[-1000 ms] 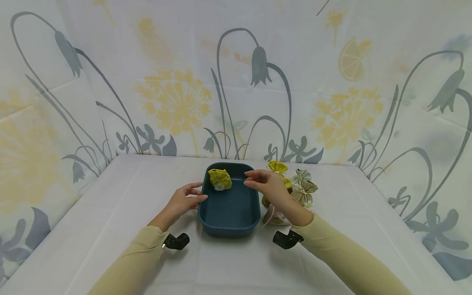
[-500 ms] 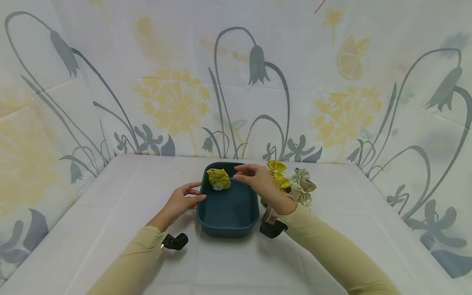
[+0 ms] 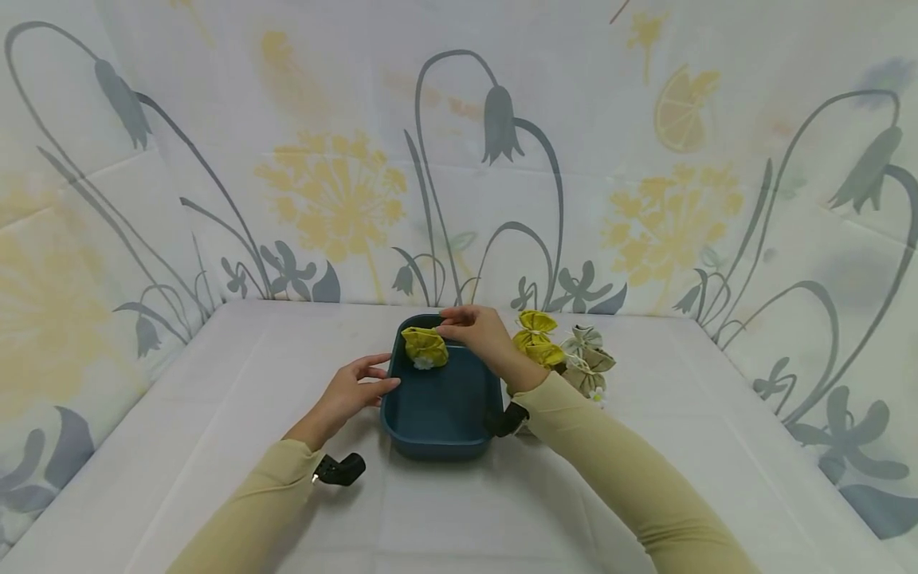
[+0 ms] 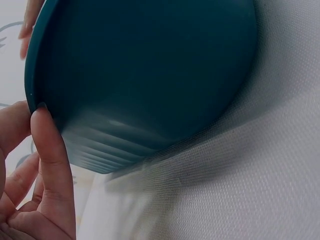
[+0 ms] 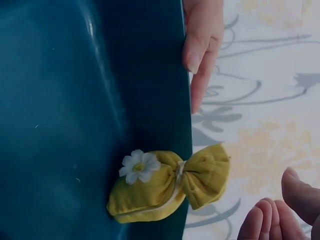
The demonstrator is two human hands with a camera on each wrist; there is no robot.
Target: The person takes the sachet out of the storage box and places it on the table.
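A dark blue rectangular tub [image 3: 441,410] stands on the white-covered table. Inside its far left corner leans a yellow drawstring pouch [image 5: 145,202] with a white fabric flower [image 5: 137,166]; the gathered top pokes over the rim in the right wrist view. My left hand [image 3: 350,392] holds the tub's left wall, thumb [image 4: 49,137] at the rim and the other fingers along the outside. My right hand [image 3: 482,335] is over the tub's far end, fingertips right beside the pouch. In the right wrist view its thumb [image 5: 300,192] is apart from the bent fingers, nothing between them.
Right of the tub, partly behind my right forearm, lie several more pouches: yellow ones [image 3: 536,322], a pale grey-green one [image 3: 585,338] and a beige one [image 3: 586,375] with a white flower. A flower-printed cloth [image 3: 344,191] hangs behind the table.
My right hand has moved left across the tub, from its right edge to beside the yellow pouch. The left hand stays at the left wall, and the pouch has not moved.
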